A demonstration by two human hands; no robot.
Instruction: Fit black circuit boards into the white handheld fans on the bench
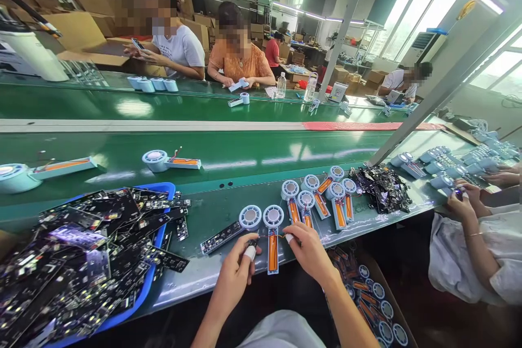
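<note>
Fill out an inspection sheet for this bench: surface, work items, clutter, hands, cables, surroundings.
Surface: green bench edge beside a green conveyor belt.
Work items: fan unit with orange battery lying flat between both hands; a second fan unit with a black circuit board just left of it.
Clutter: blue tray heaped with black circuit boards; cluster of finished fan units; pile of black boards.
Hands: left hand and right hand pinch at the unit's wires; fingers taped.
Cables: thin wires at the unit, too small to trace.
Surroundings: co-workers seated opposite and at right; cardboard boxes behind.
</note>
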